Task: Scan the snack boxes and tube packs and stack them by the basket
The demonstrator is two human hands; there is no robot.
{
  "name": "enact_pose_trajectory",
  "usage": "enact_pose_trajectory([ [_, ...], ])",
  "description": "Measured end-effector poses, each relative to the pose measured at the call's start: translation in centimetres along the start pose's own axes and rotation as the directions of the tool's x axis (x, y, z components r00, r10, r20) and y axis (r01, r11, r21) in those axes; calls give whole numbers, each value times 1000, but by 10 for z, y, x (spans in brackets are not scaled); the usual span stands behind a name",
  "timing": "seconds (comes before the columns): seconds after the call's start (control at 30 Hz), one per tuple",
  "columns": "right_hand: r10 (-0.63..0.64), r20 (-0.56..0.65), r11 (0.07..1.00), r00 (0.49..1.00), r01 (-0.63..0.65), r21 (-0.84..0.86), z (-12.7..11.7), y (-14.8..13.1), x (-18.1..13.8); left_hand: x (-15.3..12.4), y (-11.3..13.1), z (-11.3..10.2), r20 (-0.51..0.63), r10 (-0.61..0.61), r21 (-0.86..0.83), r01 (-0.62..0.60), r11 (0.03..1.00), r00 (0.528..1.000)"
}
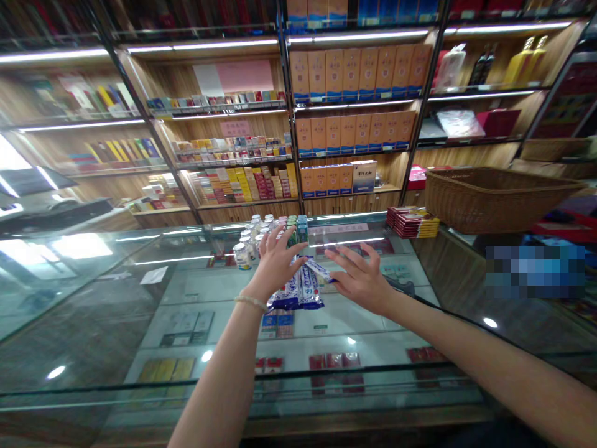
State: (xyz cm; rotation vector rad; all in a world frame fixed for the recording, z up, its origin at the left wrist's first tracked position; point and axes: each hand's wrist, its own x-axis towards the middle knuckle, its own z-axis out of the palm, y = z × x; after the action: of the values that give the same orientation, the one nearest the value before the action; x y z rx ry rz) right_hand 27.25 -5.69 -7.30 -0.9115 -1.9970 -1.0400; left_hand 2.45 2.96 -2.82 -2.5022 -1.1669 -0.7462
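Observation:
On the glass counter (pixel 359 320), several blue-and-white snack packets (pixel 308 291) lie side by side. One more slim blue-and-white packet (pixel 319 269) slants above them, its right end pinched at the thumb and forefinger of my right hand (pixel 361 277). My left hand (pixel 276 264) is over the left side of the packets, fingers spread, its thumb close to the slanted packet's left end; whether they touch I cannot tell. Just beyond my left hand are small white bottles (pixel 241 255) in rows and a group of green and blue small packs (pixel 302 229), partly hidden by my fingers.
Red and yellow flat boxes (pixel 413 222) are stacked at the back right, near a wicker basket (pixel 494 202). A dark handle-like object (pixel 398 285) lies behind my right wrist. A paper slip (pixel 153 275) rests on the left glass. Shelves with orange boxes (pixel 352 71) line the wall.

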Motion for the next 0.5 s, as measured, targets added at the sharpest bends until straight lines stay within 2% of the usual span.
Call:
enact_pose_trajectory([
  [0.13,137,-13,990,990,-137,32,9,16,5,0,8,2,-85,15,29,-12,999,996],
  [0.3,251,69,962,966,-257,97,16,26,4,1,14,2,-140,20,51,-13,999,990],
  [0.4,350,95,923,932,-361,131,14,31,6,1,15,3,-155,10,50,-2,999,988],
  [0.5,489,77,849,869,-495,188,9,40,12,1,17,3,-195,-11,57,22,998,981],
])
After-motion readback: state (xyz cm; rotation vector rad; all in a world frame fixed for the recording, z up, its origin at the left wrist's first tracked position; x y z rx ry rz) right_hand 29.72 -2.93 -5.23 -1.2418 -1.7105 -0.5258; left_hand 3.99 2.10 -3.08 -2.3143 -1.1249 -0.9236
